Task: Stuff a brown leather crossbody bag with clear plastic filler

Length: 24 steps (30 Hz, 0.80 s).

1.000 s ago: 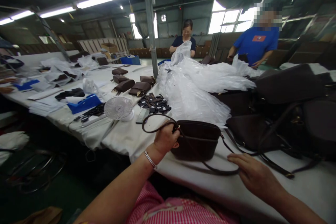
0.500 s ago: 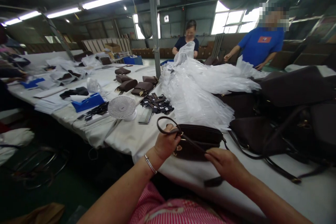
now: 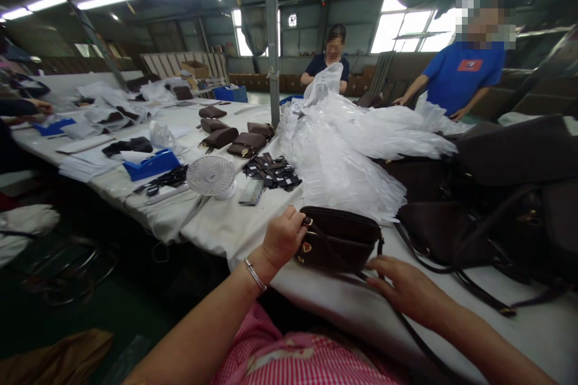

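A dark brown handbag (image 3: 341,243) with a gold emblem stands upright at the near edge of the table. My left hand (image 3: 284,237), a silver bracelet on its wrist, is closed on the bag's left end, beside the gold strap fitting. From there the bag's thin strap (image 3: 418,340) crosses the front and hangs down over the table edge on the right. My right hand (image 3: 400,286) is at the bag's lower right corner, its thumb and fingers round the strap. Part of the strap is hidden behind those fingers.
Clear plastic bags (image 3: 347,156) are heaped just beyond the handbag. More dark bags (image 3: 510,192) are piled at right. Left of these are black tags (image 3: 271,171), a white fan (image 3: 211,176), small brown bags (image 3: 247,144) and a blue holder (image 3: 151,164). Two people stand across the table.
The strap loop raised above the bag has come down. My right hand has moved slightly right and down along the strap, and my left hand now grips the bag's end.
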Motion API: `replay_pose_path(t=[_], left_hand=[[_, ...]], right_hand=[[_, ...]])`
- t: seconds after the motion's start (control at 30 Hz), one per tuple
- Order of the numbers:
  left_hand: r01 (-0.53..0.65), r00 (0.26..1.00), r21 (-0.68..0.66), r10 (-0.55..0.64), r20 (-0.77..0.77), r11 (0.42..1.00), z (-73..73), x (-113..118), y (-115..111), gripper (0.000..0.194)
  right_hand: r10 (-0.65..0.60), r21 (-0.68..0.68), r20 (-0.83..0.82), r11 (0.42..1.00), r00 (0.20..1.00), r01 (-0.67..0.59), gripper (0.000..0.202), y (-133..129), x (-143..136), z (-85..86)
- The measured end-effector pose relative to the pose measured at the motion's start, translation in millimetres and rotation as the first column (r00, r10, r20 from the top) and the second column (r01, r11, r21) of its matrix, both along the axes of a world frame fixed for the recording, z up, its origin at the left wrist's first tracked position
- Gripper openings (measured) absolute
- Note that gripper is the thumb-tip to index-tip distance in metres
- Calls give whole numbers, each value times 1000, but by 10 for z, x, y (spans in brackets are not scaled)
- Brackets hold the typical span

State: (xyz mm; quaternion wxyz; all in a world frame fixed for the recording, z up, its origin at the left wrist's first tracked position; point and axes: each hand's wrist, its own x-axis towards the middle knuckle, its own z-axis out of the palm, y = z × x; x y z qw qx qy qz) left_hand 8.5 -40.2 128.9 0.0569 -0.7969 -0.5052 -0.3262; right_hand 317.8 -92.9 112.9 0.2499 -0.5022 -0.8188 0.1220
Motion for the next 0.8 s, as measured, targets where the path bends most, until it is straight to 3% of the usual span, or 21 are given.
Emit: replay_pose_path(t=[0.07,0.13,0.23,0.3,0.37,0.47,0.57,0.67,0.73,0.8], left_hand=[[5,999,8,-5,-39,1000,-43,-13,-63,15],[22,998,19,-21,-62,1000,-89,-26,-119,18],[93,996,37,-93,9,995,-150,-77,-188,20],[155,980,56,-161,121,986,-193,-147,-231,23],[145,958,66,-157,239,987,-253,-229,-279,23],[-48,933,-40,59,354,998,-383,-298,-348,16],[-159,917,-260,240,320,952,-504,-239,-392,37],[-154,939,-439,269,213,885,-531,-104,-408,53],[-155,937,-477,282,206,865,-497,-19,-403,55],[-152,905,-428,299,302,891,-456,53,-374,49]], right_hand=[[120,-53,-151,990,981,-130,31,135,-573,244],[89,-89,-258,989,962,-115,35,266,-998,382],[75,-197,-234,973,969,-123,37,422,-1339,435],[35,-227,-168,971,985,-73,33,477,-1408,432],[31,-219,-133,974,991,-60,24,484,-1407,434],[54,-207,-169,974,984,-89,22,426,-1393,438],[19,-176,-217,983,976,-58,22,344,-1433,412],[0,-106,-232,994,973,-25,21,296,-1490,379],[-16,-130,-274,991,962,-20,20,283,-1513,375],[-64,-249,-383,968,922,-37,22,272,-1526,379]])
